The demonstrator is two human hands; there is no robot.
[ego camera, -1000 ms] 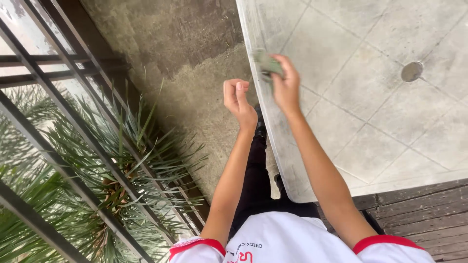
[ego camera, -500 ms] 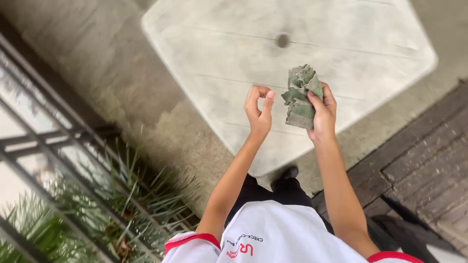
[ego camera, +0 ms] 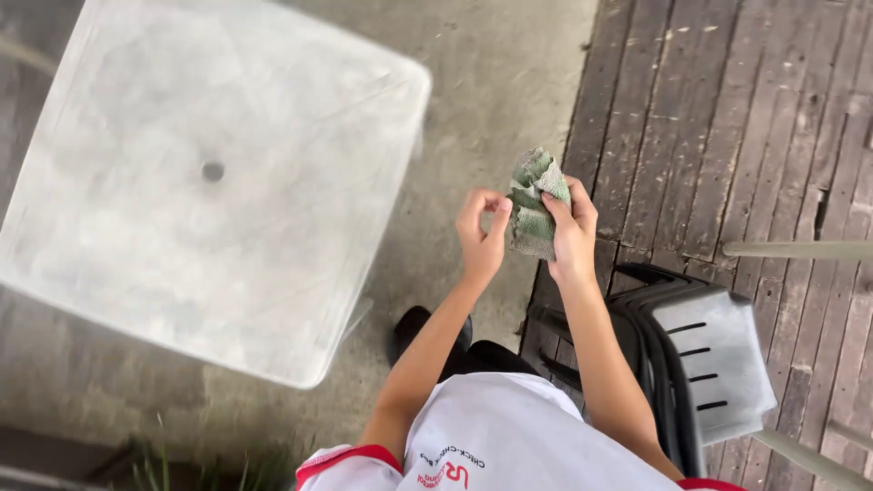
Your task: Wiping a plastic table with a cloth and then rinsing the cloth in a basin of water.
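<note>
Cloth, green and crumpled, sits bunched in our right hand, held in the air between a white square tabletop on our left and a stack of grey plastic chairs on our right. Dark wooden decking lies beyond the chairs, bare concrete floor under us. Our right grip closes around the cloth's folded, worn weave. Our left hand curls just beside it, fingertips near the fabric, holding nothing.

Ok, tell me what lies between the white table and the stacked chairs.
In the head view, bare concrete floor separates the white table from the stacked chairs; the left hand hangs above that stretch.
</note>
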